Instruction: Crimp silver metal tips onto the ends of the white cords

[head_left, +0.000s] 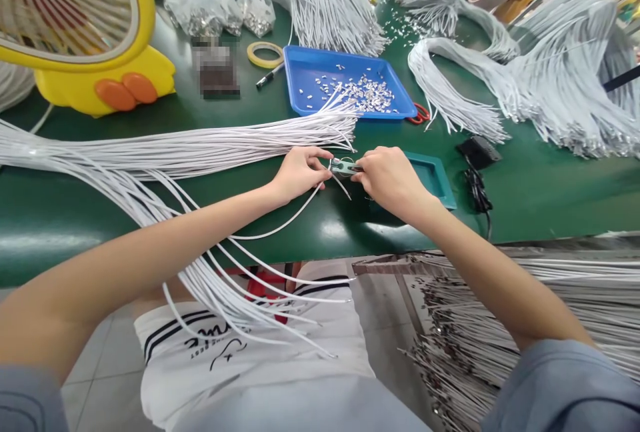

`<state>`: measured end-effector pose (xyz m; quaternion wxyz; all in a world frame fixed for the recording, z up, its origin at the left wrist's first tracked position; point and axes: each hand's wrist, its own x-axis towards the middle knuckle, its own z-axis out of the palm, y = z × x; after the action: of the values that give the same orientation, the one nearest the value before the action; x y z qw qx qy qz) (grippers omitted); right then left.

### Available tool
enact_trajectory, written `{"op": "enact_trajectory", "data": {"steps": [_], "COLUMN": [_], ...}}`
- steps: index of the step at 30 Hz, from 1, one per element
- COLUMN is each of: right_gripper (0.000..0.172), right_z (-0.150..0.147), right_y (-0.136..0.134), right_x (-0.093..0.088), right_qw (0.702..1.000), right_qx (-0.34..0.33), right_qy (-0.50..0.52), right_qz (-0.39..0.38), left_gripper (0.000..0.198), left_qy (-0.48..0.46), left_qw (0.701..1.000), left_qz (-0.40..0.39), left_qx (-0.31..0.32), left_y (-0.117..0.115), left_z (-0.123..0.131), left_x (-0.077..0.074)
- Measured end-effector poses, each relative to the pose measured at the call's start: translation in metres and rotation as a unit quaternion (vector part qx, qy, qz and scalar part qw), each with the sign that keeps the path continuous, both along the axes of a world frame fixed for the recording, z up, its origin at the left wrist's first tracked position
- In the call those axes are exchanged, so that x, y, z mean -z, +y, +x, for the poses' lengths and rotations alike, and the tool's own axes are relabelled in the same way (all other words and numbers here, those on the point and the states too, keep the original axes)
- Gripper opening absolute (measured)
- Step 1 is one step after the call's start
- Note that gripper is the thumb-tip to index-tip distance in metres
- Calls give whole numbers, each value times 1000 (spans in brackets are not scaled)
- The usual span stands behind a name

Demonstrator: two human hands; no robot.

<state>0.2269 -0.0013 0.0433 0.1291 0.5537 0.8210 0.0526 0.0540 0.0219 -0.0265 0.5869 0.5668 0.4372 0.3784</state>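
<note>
Both hands meet over the green surface (550, 185), just in front of the person's body. The left hand (300, 172) has its fingers (320, 155) pinched together on the end of a single white cord (295, 217), which curves down and to the left from the hand towards the edge of the surface. The right hand (387, 179) has its fingers curled tight around a small metal piece (344, 166), which sits between the two hands at the cord's end. Just behind the hands lies a thick bundle of white cords (200, 145), its ends fanned out towards a blue tray (300, 95) that holds many small metal tips. A small teal tray (437, 179) lies just beside the right hand, partly hidden by it. Further right are a black adapter (477, 151) and more heaps of cords. A yellow fan (145, 25) stands at the far left, with a tape roll (265, 54) near the blue tray.
</note>
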Motion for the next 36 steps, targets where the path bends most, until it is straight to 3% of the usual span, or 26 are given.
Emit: {"op": "enact_trajectory", "data": {"steps": [3, 6, 11, 17, 20, 22, 24, 27, 28, 31, 33, 36], "right_gripper": [22, 32, 44, 43, 39, 34, 30, 27, 27, 26, 26, 28], "right_z": [7, 22, 37, 39, 39, 32, 16, -19, -32, -66, -81, -88], "right_y": [2, 8, 13, 12, 6, -1, -9, -14, -12, -4, 1, 2], "right_x": [4, 9, 11, 10, 8, 8, 9, 20, 25, 44, 57, 68], "right_qw": [1000, 995, 980, 970, 950, 914, 867, 813, 806, 800, 802, 812], "right_qx": [2, -9, 85, 92, 66, 26, -8, -26, -34, -99, -156, -222], "right_qy": [20, 103, 178, 221, 280, 345, 436, 565, 583, 592, 576, 537], "right_qz": [1, 12, 29, 35, 123, 211, 242, 140, 93, -9, -32, -63], "left_gripper": [36, 36, 32, 34, 32, 33, 36, 16, 7, 7, 8, 10], "left_qy": [-15, -24, -24, -11, -44, -67, -75, -79, -81, -82, -79, -81], "left_qw": [1000, 1000, 999, 1000, 998, 995, 992, 988, 986, 963, 925, 872], "left_qz": [-9, -12, -27, 13, 40, 69, 100, 129, 143, 251, 365, 475], "left_qx": [8, 11, 19, 10, -17, -17, -14, -20, -6, 52, 66, 87], "left_y": [1, 1, 1, 4, 3, -3, -16, -50, -65, -109, -132, -155], "left_z": [-1, -1, -4, -13, -17, -19, -22, -27, -28, -25, -20, -11], "left_x": [0, 0, -1, -7, -16, -25, -37, -60, -67, -80, -78, -63]}}
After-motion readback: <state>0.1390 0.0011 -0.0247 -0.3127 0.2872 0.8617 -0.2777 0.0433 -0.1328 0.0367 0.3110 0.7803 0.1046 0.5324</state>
